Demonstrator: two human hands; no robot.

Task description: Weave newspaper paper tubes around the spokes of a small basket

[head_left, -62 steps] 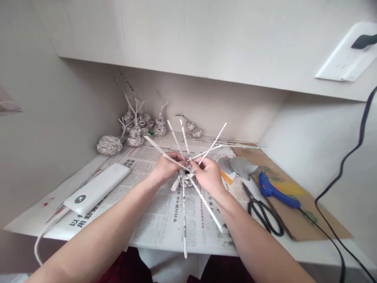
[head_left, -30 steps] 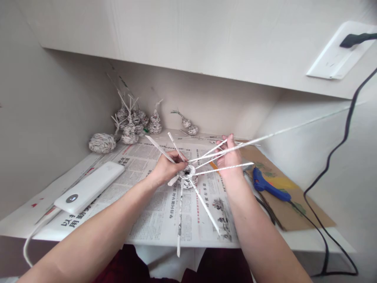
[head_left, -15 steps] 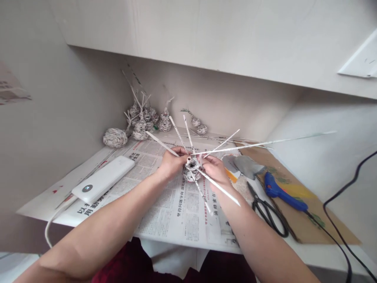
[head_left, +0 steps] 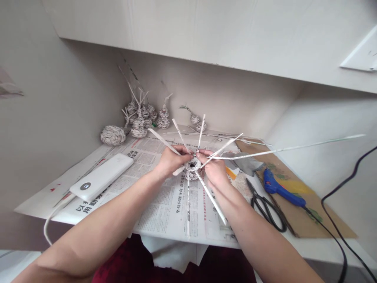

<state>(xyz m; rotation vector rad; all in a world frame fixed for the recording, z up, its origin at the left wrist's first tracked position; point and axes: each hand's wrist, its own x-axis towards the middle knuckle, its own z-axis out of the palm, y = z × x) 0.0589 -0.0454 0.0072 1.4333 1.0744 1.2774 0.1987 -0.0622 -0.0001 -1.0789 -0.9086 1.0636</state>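
Observation:
A small round piece woven from rolled newspaper strips (head_left: 192, 171) sits between my hands over the newspaper, with a dark hole at its top. Several paper spokes stick out from it all round. My left hand (head_left: 173, 159) is closed on its left rim, thumb and fingers pinching the weave. On the other side my right hand (head_left: 212, 163) pinches a long paper strip (head_left: 282, 150) near the rim; the strip runs far out to the right. The fingertips of both hands nearly meet at the far side of the hole.
Finished woven gourds (head_left: 139, 125) stand at the back left. A white power bank (head_left: 101, 177) with a cable lies on the left. Black scissors (head_left: 266, 208), a blue glue gun (head_left: 282, 188) and a cardboard sheet (head_left: 318, 212) lie at right. A low overhang (head_left: 188, 31) is above.
The woven piece has turned between my hands, and its spokes point in new directions. The long strip has swung lower and farther right. The view has shifted slightly.

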